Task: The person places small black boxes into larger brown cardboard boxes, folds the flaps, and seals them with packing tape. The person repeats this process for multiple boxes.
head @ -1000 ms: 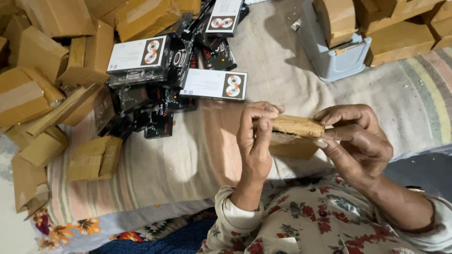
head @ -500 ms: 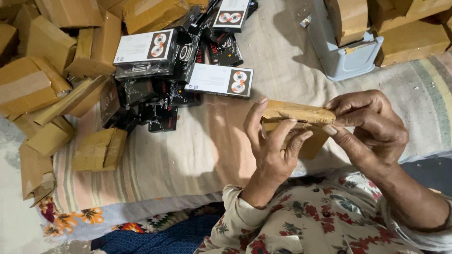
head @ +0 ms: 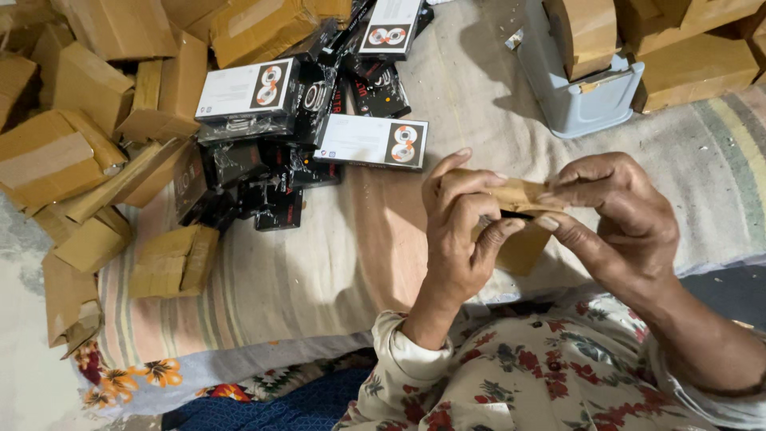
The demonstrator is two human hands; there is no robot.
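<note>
From the camera on my head, looking down: my left hand (head: 459,227) is curled around the near end of a small brown cardboard box (head: 517,201), thumb and fingers clenched on it, and my right hand (head: 614,215) pinches the other end between thumb and forefinger. I hold the box in the air over the striped cloth (head: 335,263), just above my lap, with a dark gap showing where a flap stands partly open. I cannot quite tell whether something dark sits inside or whether that is only shadow, since my own fingers cover most of the box.

What could go wrong: my grip is at the two ends only, and the card looks thin, so if I squeeze or twist too hard the box may buckle or the flap may tear. If the open side tips downward, whatever is inside could slide out onto the cloth.

To my left lies a heap of black printed boxes (head: 263,152), with white-topped ones (head: 371,142) near my left hand, and plain cardboard cartons (head: 72,152) piled beyond. A pale blue plastic tub (head: 586,104) stands further off; a careless elbow could topple the heap.
</note>
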